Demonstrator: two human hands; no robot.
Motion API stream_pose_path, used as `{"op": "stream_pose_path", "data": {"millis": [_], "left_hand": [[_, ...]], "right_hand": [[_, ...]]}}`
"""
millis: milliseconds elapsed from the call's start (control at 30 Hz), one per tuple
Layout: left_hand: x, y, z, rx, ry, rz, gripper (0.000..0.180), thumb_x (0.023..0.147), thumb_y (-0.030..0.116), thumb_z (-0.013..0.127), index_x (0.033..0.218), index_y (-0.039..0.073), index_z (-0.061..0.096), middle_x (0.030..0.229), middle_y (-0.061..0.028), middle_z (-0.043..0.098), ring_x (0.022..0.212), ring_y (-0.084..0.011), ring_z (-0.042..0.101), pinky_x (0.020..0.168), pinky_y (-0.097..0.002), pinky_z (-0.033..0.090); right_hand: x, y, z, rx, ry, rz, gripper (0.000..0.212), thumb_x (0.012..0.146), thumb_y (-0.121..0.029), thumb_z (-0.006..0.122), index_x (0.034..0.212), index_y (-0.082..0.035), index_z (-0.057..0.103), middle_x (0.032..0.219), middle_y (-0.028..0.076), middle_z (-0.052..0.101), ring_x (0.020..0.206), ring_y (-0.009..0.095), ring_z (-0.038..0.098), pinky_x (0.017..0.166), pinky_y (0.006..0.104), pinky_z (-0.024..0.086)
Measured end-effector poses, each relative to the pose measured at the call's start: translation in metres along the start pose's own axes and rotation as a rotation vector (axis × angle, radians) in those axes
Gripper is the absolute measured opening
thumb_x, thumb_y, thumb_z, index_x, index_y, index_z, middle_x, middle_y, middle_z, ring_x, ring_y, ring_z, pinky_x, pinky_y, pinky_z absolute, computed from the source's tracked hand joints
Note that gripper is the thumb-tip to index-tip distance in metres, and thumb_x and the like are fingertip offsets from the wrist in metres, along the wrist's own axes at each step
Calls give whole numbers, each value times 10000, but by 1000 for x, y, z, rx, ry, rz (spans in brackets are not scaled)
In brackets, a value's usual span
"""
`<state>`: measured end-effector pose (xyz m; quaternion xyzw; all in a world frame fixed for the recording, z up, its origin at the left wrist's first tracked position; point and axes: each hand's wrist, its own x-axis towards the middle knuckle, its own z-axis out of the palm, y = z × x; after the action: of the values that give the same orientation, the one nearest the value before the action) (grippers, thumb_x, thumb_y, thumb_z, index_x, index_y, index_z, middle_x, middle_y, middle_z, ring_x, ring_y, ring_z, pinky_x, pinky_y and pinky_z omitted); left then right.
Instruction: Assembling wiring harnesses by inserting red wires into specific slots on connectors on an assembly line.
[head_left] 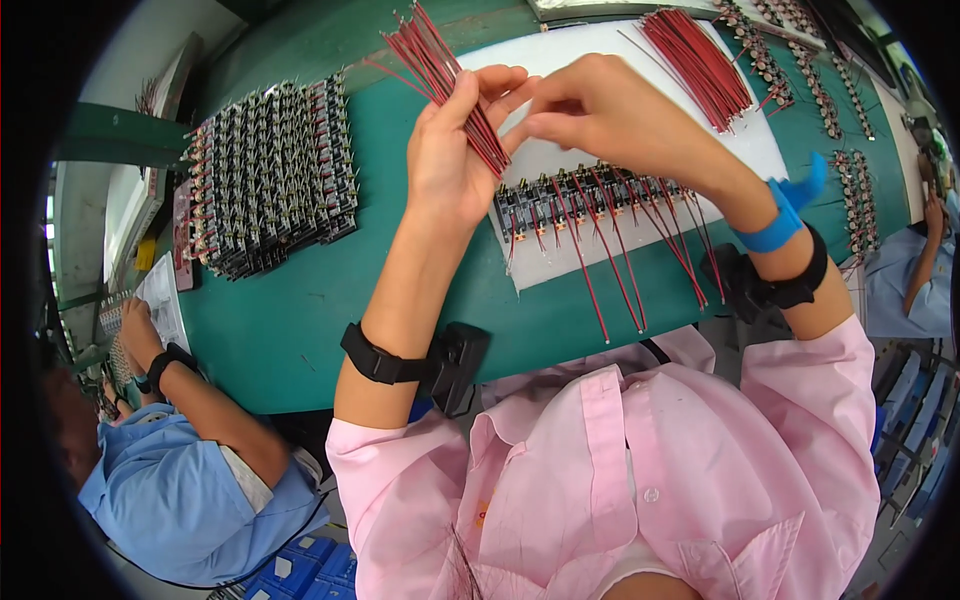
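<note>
My left hand [450, 165] is closed around a bundle of thin red wires [430, 60], which fans out above the thumb and ends together below the fingers. Close beside the bundle's lower end, my right hand [592, 108] has thumb and forefinger drawn together in a pinch; a slight blur hides what lies between them. Below both hands is a row of small dark circuit boards [520, 212] on a white sheet [545, 268]. Several red wires [588, 285] stick out from that row toward me, past the sheet's near edge.
A second pile of red wires [697, 70] lies on the sheet's far right. Stacked circuit-board strips [275, 180] stand at left on the green table [270, 345]. Strips with round parts [815, 85] lie far right. People in blue work at left [200, 480] and right [905, 280].
</note>
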<state>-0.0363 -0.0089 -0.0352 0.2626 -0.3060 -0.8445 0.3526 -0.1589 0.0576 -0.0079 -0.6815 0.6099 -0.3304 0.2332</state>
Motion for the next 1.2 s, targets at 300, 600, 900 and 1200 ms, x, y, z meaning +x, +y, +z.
{"op": "stream_pose_path", "data": {"millis": [300,600,900,1200], "left_hand": [[-9,-2,2,124,-155,73,356,887,249,335,991,-51,496,817,-115,561,686,-177,538,532,-285,431],[-10,-4,3,71,-100,102,307,881,231,365,932,-39,502,778,-115,559,654,-181,543,513,-272,425],[-11,24,-1,408,-92,31,205,821,207,477,778,8,499,537,20,424,417,-58,361,368,-209,282],[-16,23,7,708,-187,73,163,759,176,570,751,23,514,498,74,324,403,-2,247,351,-175,164]], "right_hand": [[12,-8,8,233,11,145,160,655,-95,536,579,46,529,582,96,566,498,183,537,508,288,435],[9,-10,-2,375,-77,286,163,725,-117,533,611,-1,526,521,42,518,417,71,468,395,198,358],[10,-6,-6,673,79,246,142,770,-126,522,715,5,533,568,46,523,415,68,454,408,181,359],[5,-2,-7,626,129,196,124,772,-124,528,724,-10,537,622,17,519,529,55,471,446,182,355]]}}
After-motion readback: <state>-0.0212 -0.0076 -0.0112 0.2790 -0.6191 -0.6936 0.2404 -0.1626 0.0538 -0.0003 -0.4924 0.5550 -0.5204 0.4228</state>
